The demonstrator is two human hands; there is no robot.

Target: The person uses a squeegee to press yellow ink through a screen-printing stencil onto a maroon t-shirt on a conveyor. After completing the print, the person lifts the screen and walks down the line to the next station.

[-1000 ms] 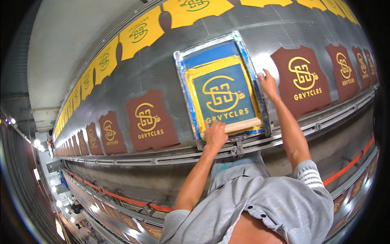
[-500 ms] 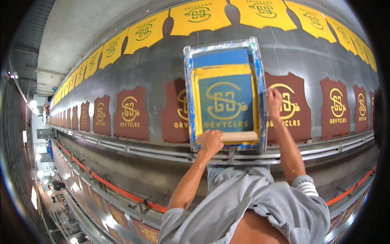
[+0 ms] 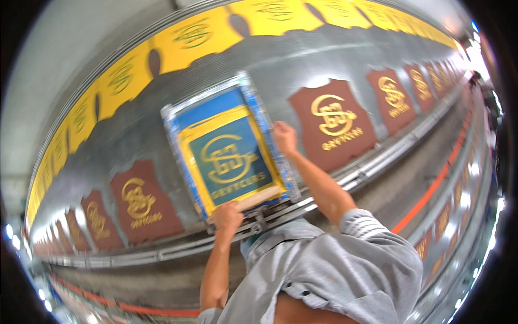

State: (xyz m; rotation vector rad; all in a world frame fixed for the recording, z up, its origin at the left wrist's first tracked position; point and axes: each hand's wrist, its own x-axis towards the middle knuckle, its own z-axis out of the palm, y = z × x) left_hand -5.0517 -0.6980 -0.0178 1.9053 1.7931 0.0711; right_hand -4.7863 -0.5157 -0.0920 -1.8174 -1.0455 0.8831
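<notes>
Silver and blue along the rails of a rectangular screen-printing frame (image 3: 254, 108), tilted in view, placed over the near side of a long grey table (image 3: 302, 65), between two maroon cloth pieces. Resting on the surface or slightly raised: impossible to tell. Inside the rails, a bright blue strip (image 3: 210, 108) at the far end, then a thick yellow ink band (image 3: 216, 120) around a dark teal mesh panel (image 3: 232, 156) with a curved emblem and lettering in duller yellow. Across the near end of the panel, a pale, straight wooden bar (image 3: 261, 200).

Over the left end of the bar, at the near left corner, the left hand (image 3: 227, 217), fingers closed around the wood. Beside the right rail, about halfway along, the right hand (image 3: 284, 136), fingers bent in against the edge, blurred; firm grip or mere touch, not possible to tell.

Just left of the frame, a sleeveless-shaped maroon cloth piece (image 3: 145, 200) with a yellow print; to the right, a matching maroon panel (image 3: 333, 124), flat, with more in a row beyond on both sides. Along the far edge, bright yellow cloth pieces (image 3: 194, 35) with green prints. Along the near edge, a silver metal rail (image 3: 372, 170). Lower right, a red-orange strip (image 3: 431, 186). Nearest, a grey shirt (image 3: 324, 270) with white stripes on the right sleeve.
</notes>
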